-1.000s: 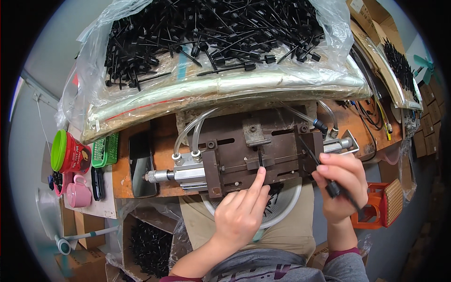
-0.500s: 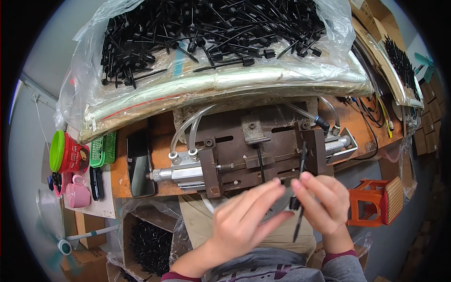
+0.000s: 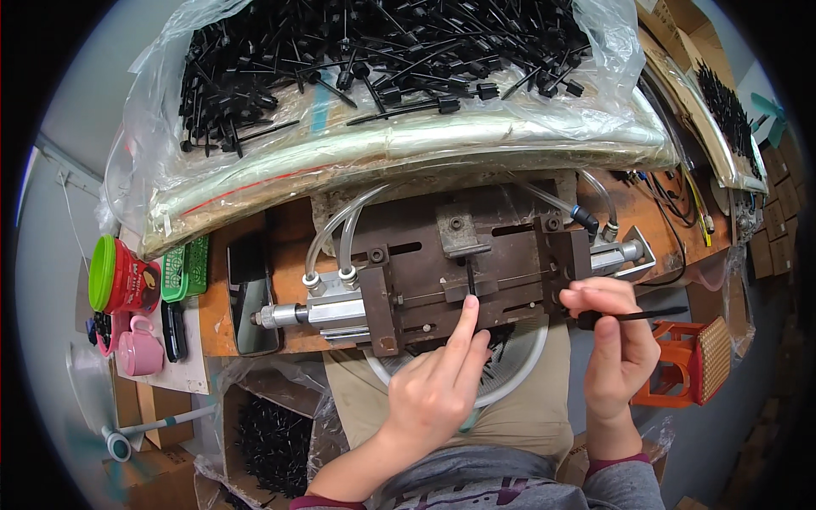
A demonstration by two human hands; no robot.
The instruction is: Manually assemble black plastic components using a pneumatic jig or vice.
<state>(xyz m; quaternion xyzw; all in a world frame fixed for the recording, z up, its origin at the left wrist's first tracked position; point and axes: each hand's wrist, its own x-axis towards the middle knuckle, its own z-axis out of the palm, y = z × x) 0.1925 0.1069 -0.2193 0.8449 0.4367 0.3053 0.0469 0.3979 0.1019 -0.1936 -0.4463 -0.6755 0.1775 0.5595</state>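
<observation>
My left hand [image 3: 438, 382] reaches over the front of a brown metal fixture [image 3: 425, 225], index finger stretched out. Its tip touches the near end of a thin black rod [image 3: 470, 276] lying in the small middle block. To the right, my right hand [image 3: 616, 353] pinches another black rod with a thicker head [image 3: 650, 315]. That rod lies nearly level, its thin end pointing right. Fingers partly hide the head. Below the fixture, a white mesh basket [image 3: 537, 357] rests on my lap with black pieces inside, partly covered by my left hand.
A plastic-lined tray [image 3: 408, 146] heaped with black rods spans the back. Air cylinders [image 3: 337, 316] with clear hoses flank the fixture. A phone-like dark slab [image 3: 252, 297], green basket [image 3: 187, 270] and pink cup [image 3: 142, 350] stand left. An orange stool [image 3: 667, 374] is right.
My right hand has moved right, and its rod has swung from upright to nearly level. My left index finger has come onto the rod in the fixture. The left cylinder's end piece has shifted outward.
</observation>
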